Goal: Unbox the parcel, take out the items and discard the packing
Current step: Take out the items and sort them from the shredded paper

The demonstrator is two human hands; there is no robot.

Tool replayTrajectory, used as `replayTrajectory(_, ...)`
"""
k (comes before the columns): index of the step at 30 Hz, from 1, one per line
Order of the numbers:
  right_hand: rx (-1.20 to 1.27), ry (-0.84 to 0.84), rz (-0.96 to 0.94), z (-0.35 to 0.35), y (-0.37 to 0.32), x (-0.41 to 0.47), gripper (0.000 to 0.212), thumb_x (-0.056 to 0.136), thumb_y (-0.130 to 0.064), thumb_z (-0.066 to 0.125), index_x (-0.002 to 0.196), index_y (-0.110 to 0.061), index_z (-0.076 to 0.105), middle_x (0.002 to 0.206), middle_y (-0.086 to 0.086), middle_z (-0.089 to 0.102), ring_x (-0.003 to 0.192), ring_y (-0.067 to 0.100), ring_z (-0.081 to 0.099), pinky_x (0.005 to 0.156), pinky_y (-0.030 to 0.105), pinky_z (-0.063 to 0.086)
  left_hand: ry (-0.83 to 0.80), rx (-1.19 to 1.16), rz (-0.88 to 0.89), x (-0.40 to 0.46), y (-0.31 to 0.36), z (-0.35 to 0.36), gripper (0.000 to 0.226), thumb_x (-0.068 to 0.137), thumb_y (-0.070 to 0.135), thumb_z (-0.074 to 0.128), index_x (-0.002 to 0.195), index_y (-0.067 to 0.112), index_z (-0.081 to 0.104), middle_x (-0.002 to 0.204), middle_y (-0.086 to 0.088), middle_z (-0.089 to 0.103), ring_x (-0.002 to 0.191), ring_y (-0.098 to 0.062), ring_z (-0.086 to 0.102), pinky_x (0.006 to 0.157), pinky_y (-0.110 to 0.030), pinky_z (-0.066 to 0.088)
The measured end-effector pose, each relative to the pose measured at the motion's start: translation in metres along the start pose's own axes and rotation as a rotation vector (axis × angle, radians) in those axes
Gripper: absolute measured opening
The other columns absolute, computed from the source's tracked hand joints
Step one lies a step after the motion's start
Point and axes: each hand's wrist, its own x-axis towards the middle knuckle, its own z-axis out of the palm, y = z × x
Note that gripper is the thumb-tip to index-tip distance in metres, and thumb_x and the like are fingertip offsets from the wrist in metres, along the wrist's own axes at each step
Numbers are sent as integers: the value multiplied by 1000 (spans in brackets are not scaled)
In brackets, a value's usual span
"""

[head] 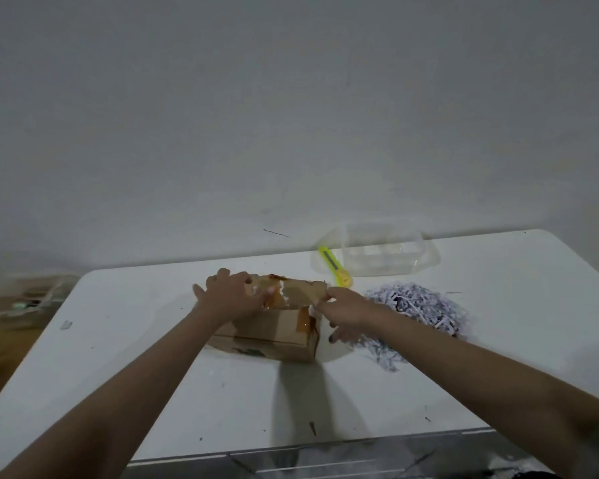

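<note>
The cardboard box (pixel 274 326) sits on the white bench (pixel 498 357), near its middle, with brown tape patches and torn white bits along its top. Your left hand (pixel 234 295) lies over the box's left top corner, fingers spread and bent over the flap; whether that grip truly clasps the flap or only presses on it, you cannot tell from here. Your right hand (pixel 346 312) is at the box's right top corner, thumb and forefinger pinching the edge of the flap, the other fingers hanging loosely down beside the box's right end.

Just right of the box, touching your right hand's fingers, lies a heap of shredded paper (pixel 419 311), pale lilac and white. Behind the box, a yellow utility knife (pixel 336 266) lies slanted on the bench, its tip end over the rim of a clear plastic container (pixel 381 252), which stands farther back and to the right of the box. A small scrap (pixel 65 324) lies well left of the box near the bench edge. A dark printed patch shows low on the box's front face, too blurred to read.
</note>
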Motion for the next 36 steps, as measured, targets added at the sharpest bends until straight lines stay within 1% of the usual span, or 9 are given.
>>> replayTrajectory(4,303,-168,238,18,-8,8,51,90,-35,49,135,-13,38,132,31,43,86,46,68,67,35,56,-128,-89,-95,7,-35,8,88,60,90,31,123,34,53,135,-11,45,127,-35,40,106,-52,30)
replayTrajectory(9,387,-99,172,24,-16,13,26,81,-14,48,107,-9,55,115,18,49,83,44,64,49,28,53,-140,-133,-41,13,-40,17,81,59,90,26,114,38,56,130,-3,53,124,-31,45,104,-50,31)
replayTrajectory(14,475,13,92,23,-20,24,11,84,-5,50,84,-5,60,102,12,54,97,38,63,74,46,59,-62,-136,-18,13,-39,19,69,64,87,29,103,39,59,126,-3,54,122,-30,45,104,-52,29)
replayTrajectory(16,477,91,45,23,-21,29,16,86,-2,49,95,-6,61,91,10,57,91,32,65,74,40,57,-28,-187,9,13,-40,23,70,59,89,27,96,39,58,128,-4,52,123,-29,43,103,-52,30)
replayTrajectory(19,345,174,-88,24,-16,32,29,85,3,47,108,-12,58,90,1,60,69,19,59,63,30,44,2,-254,30,7,-39,34,64,67,83,40,109,38,58,136,-6,44,132,-31,30,107,-56,25)
replayTrajectory(24,-13,222,-283,26,5,37,50,79,2,58,126,-14,54,130,5,51,107,19,55,80,21,45,53,-244,-34,-6,-37,55,77,67,80,50,131,39,43,147,-8,28,140,-35,15,110,-58,19)
replayTrajectory(28,-312,397,-449,33,11,36,61,65,-12,61,126,-13,53,127,8,37,120,22,37,91,30,42,115,-227,-47,-7,-40,62,82,62,85,46,127,34,44,151,-10,20,142,-34,10,109,-63,7)
replayTrajectory(32,-405,493,-605,36,4,41,56,54,-9,57,110,-7,61,116,12,46,107,31,42,85,39,47,354,-209,63,-4,-47,59,89,58,83,39,115,17,55,121,-15,52,117,-38,46,100,-53,31)
replayTrajectory(36,-372,546,-712,35,-3,51,72,56,-3,55,127,-10,55,102,9,52,96,29,51,80,38,49,501,-245,240,8,-56,50,76,62,74,49,113,18,57,107,-8,58,99,-34,57,87,-46,45)
